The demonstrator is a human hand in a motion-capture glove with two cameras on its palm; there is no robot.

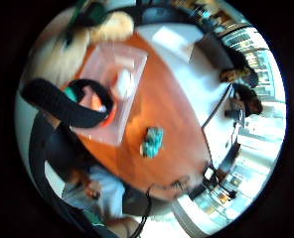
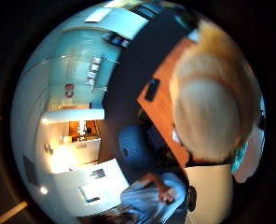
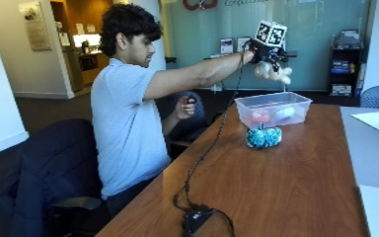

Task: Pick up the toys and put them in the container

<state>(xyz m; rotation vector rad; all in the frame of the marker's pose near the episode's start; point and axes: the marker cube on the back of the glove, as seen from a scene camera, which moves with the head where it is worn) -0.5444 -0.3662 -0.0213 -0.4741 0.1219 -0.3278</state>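
Clear glossy plastic container [image 3: 273,106], smooth polished wood table [image 3: 268,182], fluffy cream plush toy [image 3: 274,72], fuzzy teal toy [image 3: 264,137]

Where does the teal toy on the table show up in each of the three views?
Outside view: teal toy on the wooden table, just in front of the clear container.
Little finger side palm view: on the table beside the container, at.
Thumb side palm view: not in it.
Shared landmark: the clear container.
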